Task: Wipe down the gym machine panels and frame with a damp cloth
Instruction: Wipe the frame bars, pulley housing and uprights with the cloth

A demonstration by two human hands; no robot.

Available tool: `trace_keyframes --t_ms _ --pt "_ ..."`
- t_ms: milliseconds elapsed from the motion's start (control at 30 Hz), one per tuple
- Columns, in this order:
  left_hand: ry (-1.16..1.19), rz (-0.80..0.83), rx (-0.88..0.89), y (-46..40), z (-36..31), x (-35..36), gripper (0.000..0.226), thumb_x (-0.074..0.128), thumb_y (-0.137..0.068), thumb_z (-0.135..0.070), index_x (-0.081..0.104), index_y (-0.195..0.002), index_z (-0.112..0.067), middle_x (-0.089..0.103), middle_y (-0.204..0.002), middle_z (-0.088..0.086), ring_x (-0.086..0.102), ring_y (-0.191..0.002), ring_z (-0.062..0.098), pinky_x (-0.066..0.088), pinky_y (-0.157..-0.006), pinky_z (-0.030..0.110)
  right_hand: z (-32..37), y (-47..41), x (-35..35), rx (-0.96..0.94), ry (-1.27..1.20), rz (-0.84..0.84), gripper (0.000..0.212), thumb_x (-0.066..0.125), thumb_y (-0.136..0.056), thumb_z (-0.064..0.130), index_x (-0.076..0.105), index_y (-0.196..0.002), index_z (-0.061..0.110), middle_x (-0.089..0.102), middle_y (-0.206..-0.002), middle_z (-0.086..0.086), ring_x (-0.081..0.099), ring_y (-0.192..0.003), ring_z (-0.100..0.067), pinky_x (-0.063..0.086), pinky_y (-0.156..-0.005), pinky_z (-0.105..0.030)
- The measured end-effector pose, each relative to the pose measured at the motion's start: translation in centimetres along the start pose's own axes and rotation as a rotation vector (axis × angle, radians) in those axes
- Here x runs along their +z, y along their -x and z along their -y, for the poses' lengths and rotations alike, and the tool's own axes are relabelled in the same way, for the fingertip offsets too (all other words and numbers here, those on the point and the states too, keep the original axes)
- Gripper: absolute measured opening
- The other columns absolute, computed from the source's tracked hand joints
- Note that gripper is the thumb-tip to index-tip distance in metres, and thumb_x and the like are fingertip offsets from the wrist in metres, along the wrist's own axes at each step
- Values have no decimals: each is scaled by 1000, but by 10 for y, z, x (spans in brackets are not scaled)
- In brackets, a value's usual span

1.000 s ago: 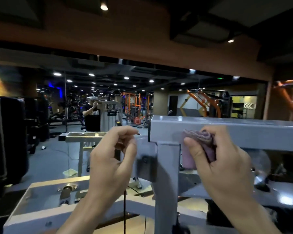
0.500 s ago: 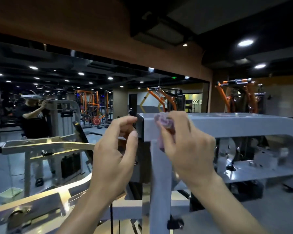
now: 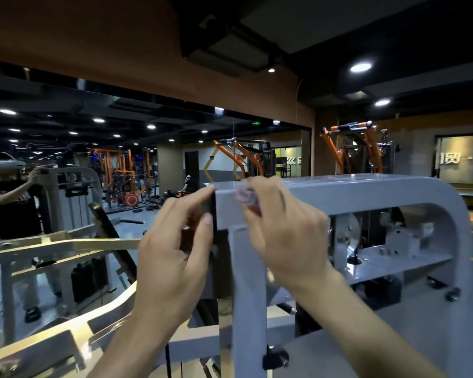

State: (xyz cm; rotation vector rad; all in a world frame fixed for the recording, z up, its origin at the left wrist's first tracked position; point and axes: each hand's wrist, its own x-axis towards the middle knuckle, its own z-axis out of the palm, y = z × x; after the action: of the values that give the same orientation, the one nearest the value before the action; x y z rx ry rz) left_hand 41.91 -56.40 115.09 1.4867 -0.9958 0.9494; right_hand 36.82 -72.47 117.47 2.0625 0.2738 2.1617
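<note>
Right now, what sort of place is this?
A commercial gym, almost certainly. Orange racks and orange-armed machines stand across a dark floor, and a big wall mirror reflects more of them. Up close, the right hand holds a cloth against a grey machine frame.

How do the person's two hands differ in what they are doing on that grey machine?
The right hand grips a bunched purple cloth and presses it on the grey frame's top bar; the left hand holds nothing. The right hand lies over the bar's front face, while the left hand sits at the bar's cut end, forefinger on the top corner and thumb lower down. Both are raised at the same end of the frame.
</note>
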Motion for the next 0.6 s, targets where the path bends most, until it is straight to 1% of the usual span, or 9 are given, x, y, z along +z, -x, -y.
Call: trace_keyframes --t_ms 133,200,233,333,367,433,500,567,600 --pt "20 7 -21 0 0 -3 38 57 -101 -24 58 -134 -44 64 -114 -26 64 -102 8 50 -79 16 -47 18 -22 186 80 8 15 58 -104 27 48 -109 17 59 -74 5 50 -47 -13 36 -39 -22" --pt "29 2 -28 1 -1 -1 39 56 -101 -26 57 -133 -47 64 -113 -28 64 -101 7 50 -79 17 -38 16 -19 217 36 -4 11 55 -106 26 48 -108 18 51 -76 12 45 -50 -7 31 -45 -12" --pt "34 2 -33 2 -1 0 39 56 -101 -26 57 -133 -48 64 -112 -28 64 -100 7 51 -77 18 -27 12 -13 192 3 -8 11 52 -106 29 48 -107 19 49 -77 14 43 -50 -5 31 -45 -10" --pt "45 -6 -43 3 0 2 32 56 -106 -29 59 -132 -48 65 -111 -25 65 -96 9 53 -75 25 14 0 5 40 -41 -36 11 56 -106 26 58 -105 15 61 -77 5 51 -50 -13 44 -41 -29" --pt "47 -14 -47 4 1 3 31 56 -106 -28 61 -132 -45 66 -112 -23 66 -97 10 55 -76 28 21 -2 8 -11 -48 -39 9 59 -104 22 61 -104 13 64 -79 2 52 -51 -15 44 -41 -33" --pt "57 -40 -56 4 2 5 34 54 -102 -27 61 -132 -42 67 -112 -22 67 -96 10 56 -77 30 17 -4 7 -77 -43 -20 9 62 -102 20 56 -107 15 64 -81 1 50 -51 -16 44 -41 -34" --pt "61 -46 -58 5 3 7 37 54 -101 -27 60 -133 -45 66 -110 -22 65 -93 8 55 -74 30 -7 1 0 -57 -16 14 15 63 -102 22 50 -108 20 62 -79 4 49 -50 -14 43 -40 -35" --pt "61 -37 -53 5 2 6 39 54 -101 -29 58 -134 -47 66 -111 -23 65 -94 8 55 -73 28 -39 11 -12 34 18 19 11 56 -106 30 52 -109 20 60 -74 7 49 -48 -10 44 -38 -34" --pt "53 -33 -47 4 2 6 39 54 -101 -29 57 -135 -47 66 -112 -24 65 -95 8 53 -74 25 -52 14 -18 99 41 16 17 51 -108 35 55 -108 19 60 -72 8 49 -48 -9 44 -38 -33"
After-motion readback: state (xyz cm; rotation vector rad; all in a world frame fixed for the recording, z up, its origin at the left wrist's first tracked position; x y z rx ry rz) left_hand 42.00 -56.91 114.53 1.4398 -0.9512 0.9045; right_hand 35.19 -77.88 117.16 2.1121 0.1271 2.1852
